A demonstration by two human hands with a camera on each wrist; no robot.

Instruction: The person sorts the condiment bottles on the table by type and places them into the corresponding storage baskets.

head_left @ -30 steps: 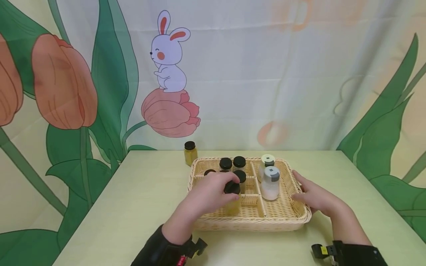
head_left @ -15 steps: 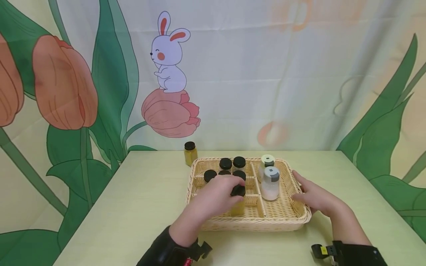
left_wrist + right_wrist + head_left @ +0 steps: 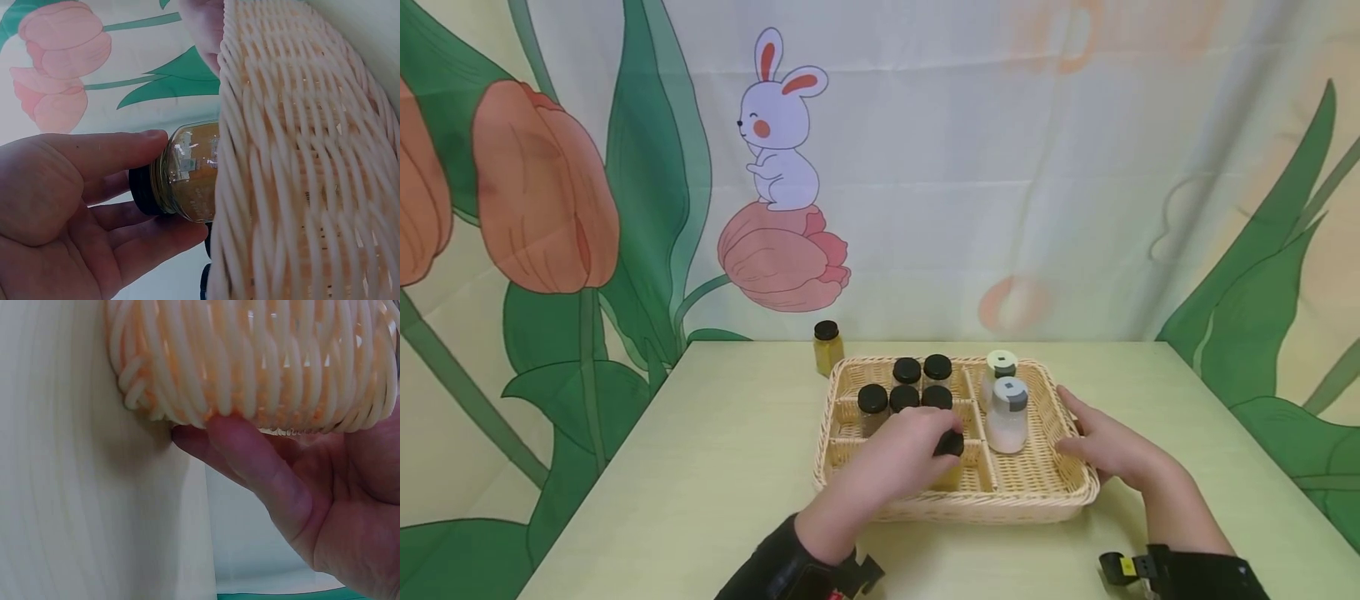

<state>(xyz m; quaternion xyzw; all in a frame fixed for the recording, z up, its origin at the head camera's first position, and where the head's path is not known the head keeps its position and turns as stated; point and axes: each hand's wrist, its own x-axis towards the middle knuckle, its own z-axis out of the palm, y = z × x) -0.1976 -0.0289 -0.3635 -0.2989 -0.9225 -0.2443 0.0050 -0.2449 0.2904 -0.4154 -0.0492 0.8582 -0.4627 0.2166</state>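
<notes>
A compartmented wicker basket (image 3: 1060, 492) sits mid-table. My left hand (image 3: 917, 446) reaches over its front rim and grips a small jar of yellow contents with a black cap (image 3: 950, 445), set low in the front middle compartment. In the left wrist view the thumb (image 3: 112, 147) and fingers curl round that jar (image 3: 187, 172) beside the basket wall (image 3: 300, 162). My right hand (image 3: 1101, 446) lies against the basket's right side. Its straight fingers (image 3: 262, 469) touch the weave (image 3: 250, 362) near the table.
Several black-capped jars (image 3: 904, 397) stand in the basket's back left compartments. Two white-filled jars (image 3: 1009, 414) with pale lids stand in the right one. Another yellow jar (image 3: 827, 346) stands on the table behind the basket. A printed curtain hangs along the far table edge.
My left hand has carried the jar rightward and lowered it into the front middle compartment, uncovering the jars behind. The right hand has stayed at the basket's side.
</notes>
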